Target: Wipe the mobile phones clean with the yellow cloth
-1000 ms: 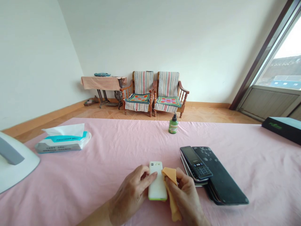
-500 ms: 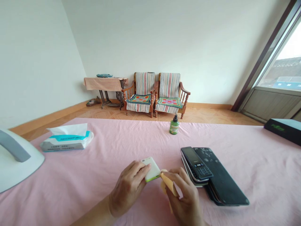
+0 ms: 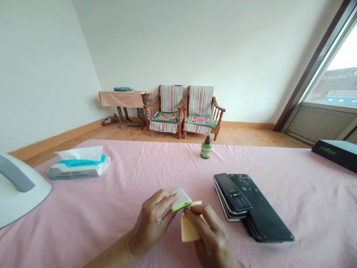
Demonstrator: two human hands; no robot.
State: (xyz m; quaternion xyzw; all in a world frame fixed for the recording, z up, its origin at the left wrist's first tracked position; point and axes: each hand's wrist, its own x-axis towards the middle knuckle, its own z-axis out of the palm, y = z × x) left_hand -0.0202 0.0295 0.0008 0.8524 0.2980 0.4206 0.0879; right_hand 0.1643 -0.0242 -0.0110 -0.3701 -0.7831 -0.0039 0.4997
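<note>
My left hand (image 3: 152, 219) is closed on a small white phone (image 3: 180, 198) with a bright green edge, thumb across its face, holding it tilted above the pink cloth. Pinched in my right hand (image 3: 213, 234) is a yellow cleaning cloth (image 3: 189, 227) with a zigzag edge, its free part hanging down. The right fingertips are at the phone's lower right corner; whether the cloth touches the phone there I cannot tell. To the right lies a stack of phones, a black keypad phone (image 3: 232, 191) on top, beside a larger dark slab-like device (image 3: 263, 210).
A green spray bottle (image 3: 206, 149) stands toward the far edge of the pink tablecloth (image 3: 134, 160). At left are a tissue pack (image 3: 79, 167) and a white, grey-handled appliance (image 3: 22, 193). A black box (image 3: 334, 154) sits at far right. Two wooden chairs (image 3: 199, 108) stand beyond.
My right hand has shifted slightly left and down, and the yellow cloth now hangs left of the fingers. The phone has tipped so that its green edge faces me more.
</note>
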